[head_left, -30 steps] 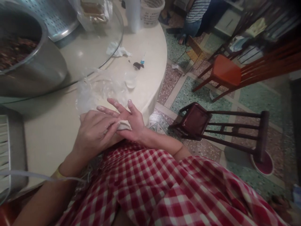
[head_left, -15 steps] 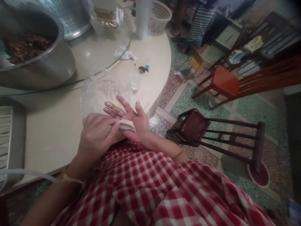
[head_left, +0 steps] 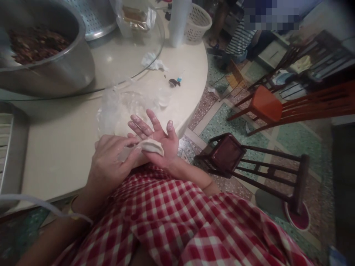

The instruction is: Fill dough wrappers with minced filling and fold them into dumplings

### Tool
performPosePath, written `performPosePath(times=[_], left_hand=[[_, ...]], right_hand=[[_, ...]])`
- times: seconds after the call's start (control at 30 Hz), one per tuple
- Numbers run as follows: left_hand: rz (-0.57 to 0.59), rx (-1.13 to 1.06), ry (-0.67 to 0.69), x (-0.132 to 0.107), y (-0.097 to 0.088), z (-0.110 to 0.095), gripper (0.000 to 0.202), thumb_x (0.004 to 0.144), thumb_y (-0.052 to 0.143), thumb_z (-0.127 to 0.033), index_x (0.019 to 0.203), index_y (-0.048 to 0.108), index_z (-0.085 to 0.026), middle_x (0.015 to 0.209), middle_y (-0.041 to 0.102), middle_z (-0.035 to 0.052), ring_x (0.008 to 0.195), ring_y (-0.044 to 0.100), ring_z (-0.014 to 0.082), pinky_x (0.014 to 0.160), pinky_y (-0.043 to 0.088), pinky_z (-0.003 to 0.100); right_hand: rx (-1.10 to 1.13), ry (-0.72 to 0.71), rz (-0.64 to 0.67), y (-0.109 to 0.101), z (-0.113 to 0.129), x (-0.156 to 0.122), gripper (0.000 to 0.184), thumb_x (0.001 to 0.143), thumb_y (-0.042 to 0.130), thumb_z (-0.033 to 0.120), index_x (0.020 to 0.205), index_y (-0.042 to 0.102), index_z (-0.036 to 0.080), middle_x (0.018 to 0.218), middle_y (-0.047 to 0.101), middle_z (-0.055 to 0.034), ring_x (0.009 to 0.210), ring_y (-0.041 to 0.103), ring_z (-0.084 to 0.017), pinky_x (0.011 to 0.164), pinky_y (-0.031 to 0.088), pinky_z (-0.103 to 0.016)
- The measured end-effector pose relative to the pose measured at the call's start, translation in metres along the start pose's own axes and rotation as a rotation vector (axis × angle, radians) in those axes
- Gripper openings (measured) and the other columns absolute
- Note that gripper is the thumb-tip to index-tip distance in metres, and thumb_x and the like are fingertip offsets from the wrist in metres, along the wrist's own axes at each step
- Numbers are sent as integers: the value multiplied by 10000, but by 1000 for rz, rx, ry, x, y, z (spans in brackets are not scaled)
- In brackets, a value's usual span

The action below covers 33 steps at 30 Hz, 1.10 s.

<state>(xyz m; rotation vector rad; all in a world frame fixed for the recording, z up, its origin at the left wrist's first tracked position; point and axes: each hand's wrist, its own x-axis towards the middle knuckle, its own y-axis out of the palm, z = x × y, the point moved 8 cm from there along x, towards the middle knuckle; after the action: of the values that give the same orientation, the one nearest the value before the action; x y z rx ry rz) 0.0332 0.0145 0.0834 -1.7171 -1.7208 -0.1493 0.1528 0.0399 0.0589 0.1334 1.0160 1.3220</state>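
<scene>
My left hand (head_left: 113, 159), back up, pinches one end of a pale dumpling (head_left: 152, 146) between thumb and fingers. That dumpling is long and folded, and it lies across the palm of my right hand (head_left: 162, 140). The right palm faces up, its fingers spread and dusted with flour. A pale grey patch shows between my left thumb and fingers, but I cannot make out what it is. Just beyond both hands, a crumpled clear plastic bag (head_left: 111, 109) lies on the pale table (head_left: 58, 147).
A big metal pot (head_left: 69, 68) of dark chopped filling (head_left: 39, 46) stands at the upper left. A metal tray (head_left: 15, 129) is at the left edge. Further back are a white basket (head_left: 198, 24) and crumpled tissue (head_left: 152, 61). Chairs (head_left: 227, 151) and a person (head_left: 241, 37) are to the right.
The view has shifted a little, so the pot and table items sit further right. The dumpling still lies on my right palm, pinched by my left hand, its curved edge showing more.
</scene>
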Motion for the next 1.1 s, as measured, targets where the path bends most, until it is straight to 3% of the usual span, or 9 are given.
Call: performPosePath(times=[0.27,0.53,0.77,0.97,1.1], left_hand=[[5,-34,-1,-5,3,2,109,968,602,-179,864,572,-191,788,668,7,766,571,184,768,454,345],[21,-17,-66,-7,-4,10,61,972,611,-215,997,644,-170,905,716,37,828,602,192,824,465,351],[26,-39,-78,-8,4,10,132,983,569,-212,852,587,-211,793,681,-15,750,598,168,742,473,316],[32,26,-66,-7,-5,12,78,961,642,-242,1027,636,-201,910,715,23,821,618,196,795,477,353],[70,15,67,1,-8,1,173,940,645,-141,1110,626,-165,1013,717,80,926,630,226,859,480,377]], right_hand=[[-29,7,-9,-1,-1,1,685,958,157,682,1381,492,261,1275,675,-111,1199,633,-244,1192,310,-571],[-52,-17,-27,1,-2,0,670,963,161,666,1360,517,261,1237,688,-101,1159,645,-236,1183,332,-536],[-98,-53,-75,0,-1,0,682,959,161,666,1406,496,275,1312,665,-94,1181,634,-216,1168,349,-491],[-95,-33,-102,-2,-2,0,692,978,135,648,1413,512,264,1245,703,-90,1159,657,-214,1163,370,-486],[-99,2,-80,-3,-9,1,725,973,182,675,1464,471,228,1259,698,-114,1193,641,-228,1159,376,-503]])
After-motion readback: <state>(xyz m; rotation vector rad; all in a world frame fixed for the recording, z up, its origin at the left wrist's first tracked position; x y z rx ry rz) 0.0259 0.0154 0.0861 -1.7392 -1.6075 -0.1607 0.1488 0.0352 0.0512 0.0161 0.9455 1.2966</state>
